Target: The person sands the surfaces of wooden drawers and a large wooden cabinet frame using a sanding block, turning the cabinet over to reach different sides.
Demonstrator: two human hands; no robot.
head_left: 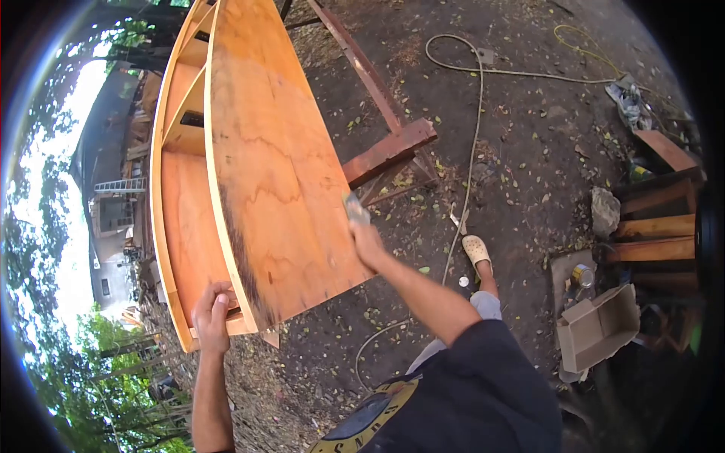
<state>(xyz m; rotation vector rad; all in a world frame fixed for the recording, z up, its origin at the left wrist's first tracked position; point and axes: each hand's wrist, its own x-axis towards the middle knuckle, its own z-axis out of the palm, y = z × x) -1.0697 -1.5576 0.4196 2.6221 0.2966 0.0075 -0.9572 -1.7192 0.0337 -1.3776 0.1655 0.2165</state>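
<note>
A long varnished plywood cabinet frame (pixel 276 143) lies before me, its broad orange-brown side panel facing up and its compartments open on the left. My left hand (pixel 214 313) is closed on the near end of the frame, thumb on top, with part of the fingers hidden behind the wood. At the panel's right edge, my right hand (pixel 368 240) grips a small flat grey block (pixel 356 209), its front against that edge. The block is blurred and partly covered by the fingers, so I cannot tell its exact kind. Dark streaks run along the panel's left border.
Reddish-brown sawhorse beams (pixel 389 155) support the work. A pale hose (pixel 477 136) loops across the leafy dirt ground. To the right are an open cardboard box (pixel 600 328), a tin can (pixel 582 275), a stone (pixel 605 212) and stacked boards (pixel 655 238). My clog (pixel 476 249) shows below.
</note>
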